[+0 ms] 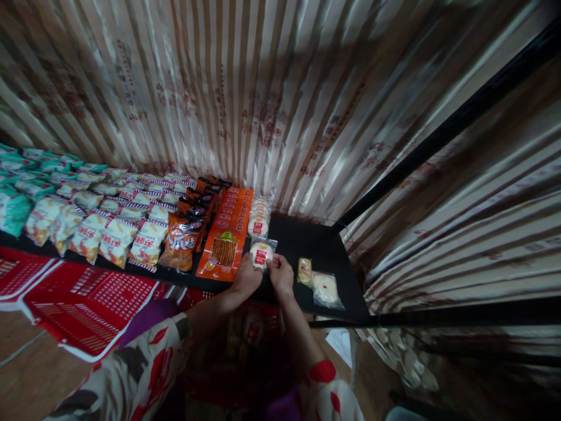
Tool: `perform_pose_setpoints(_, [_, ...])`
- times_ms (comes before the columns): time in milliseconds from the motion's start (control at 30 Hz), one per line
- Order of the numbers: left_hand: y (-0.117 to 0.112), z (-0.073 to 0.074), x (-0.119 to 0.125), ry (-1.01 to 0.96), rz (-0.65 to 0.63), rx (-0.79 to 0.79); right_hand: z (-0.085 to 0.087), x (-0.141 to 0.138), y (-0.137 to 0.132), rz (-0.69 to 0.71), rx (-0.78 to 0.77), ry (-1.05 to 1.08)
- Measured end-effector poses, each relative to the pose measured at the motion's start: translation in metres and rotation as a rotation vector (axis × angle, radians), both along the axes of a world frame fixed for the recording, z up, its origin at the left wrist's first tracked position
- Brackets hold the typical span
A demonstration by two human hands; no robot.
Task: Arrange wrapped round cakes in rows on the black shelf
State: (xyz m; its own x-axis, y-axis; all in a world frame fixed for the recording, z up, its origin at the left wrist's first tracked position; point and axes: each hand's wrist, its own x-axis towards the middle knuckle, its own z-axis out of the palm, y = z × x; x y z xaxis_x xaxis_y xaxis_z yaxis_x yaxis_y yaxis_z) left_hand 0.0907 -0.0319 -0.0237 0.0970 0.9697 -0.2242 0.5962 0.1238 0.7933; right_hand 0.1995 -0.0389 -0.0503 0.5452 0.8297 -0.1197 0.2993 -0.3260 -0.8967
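Observation:
Between my two hands is a clear-wrapped snack packet (262, 255) with a round white piece inside and a red label. My left hand (248, 276) grips its lower left side, while my right hand (280, 276) pinches the right edge. Directly behind it, a row of similar white packets (259, 224) runs back towards the curtain. To the left lies a long orange snack packet (224, 251) with a picture of brown strips. Right of my hands, a small yellow packet (304, 270) and a larger clear packet with a white piece (325, 289) rest on the black shelf (294, 234).
Several orange bags (179, 241), white chip bags (118, 237) and teal bags (15, 207) fill the shelf's left side. Red baskets (87, 304) stand below. Black poles (438, 137) border the right, and a striped curtain (245, 88) hangs behind.

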Motion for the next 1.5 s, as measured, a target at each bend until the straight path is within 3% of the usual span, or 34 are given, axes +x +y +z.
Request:
perform_pose_setpoints(267, [-0.001, -0.011, 0.003, -0.045, -0.043, 0.087, -0.004, 0.001, 0.017, -0.016, 0.057, 0.026])
perform_pose_setpoints(633, [0.009, -0.01, 0.009, -0.064, -0.044, 0.049, -0.001, 0.003, 0.042, -0.02, 0.039, -0.035])
perform_pose_setpoints(867, [0.019, -0.01, 0.009, -0.053, -0.056, 0.073, -0.009, 0.007, 0.055, 0.023, 0.057, -0.051])
perform_pose_setpoints(1500, [0.032, -0.016, 0.01, -0.027, -0.06, 0.098, -0.012, 0.006, 0.066, -0.014, 0.022, -0.085])
